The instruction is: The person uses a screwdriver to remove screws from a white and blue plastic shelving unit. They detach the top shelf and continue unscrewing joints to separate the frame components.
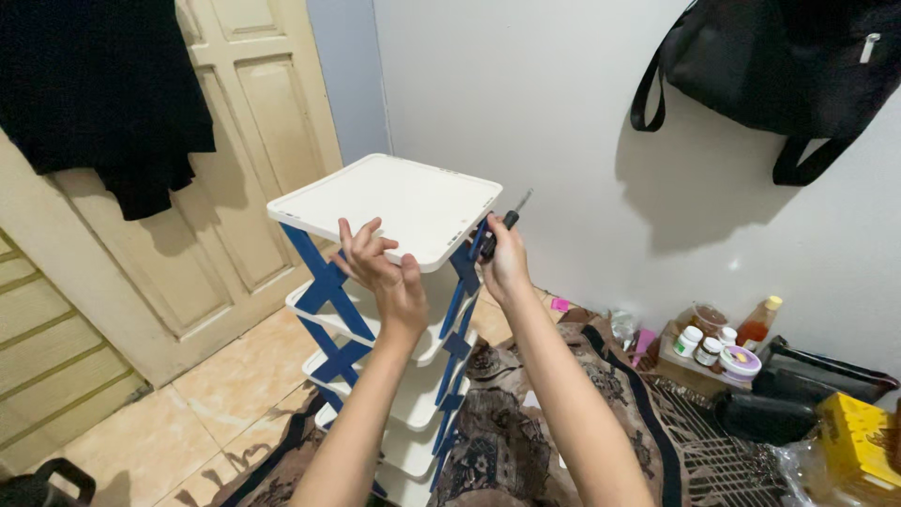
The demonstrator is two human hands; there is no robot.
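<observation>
**What the view does not show fully**

The lower shelves of the white rack [394, 202] are hidden behind the two forearms, and its feet are cut off by the bottom edge. The left hand [385, 277] covers a part of the front rim of the top shelf. The right hand [505, 261] closes around the handle of a screwdriver [511, 216], so only the thin shaft and a little of the black grip show; its tip is too small to tell. The black bag [779, 66] on the wall is cut by the top and right edges. The dark cloth [103, 94] on the door runs out at the top. The jars [713, 343] by the wall are too small to tell their content.
</observation>
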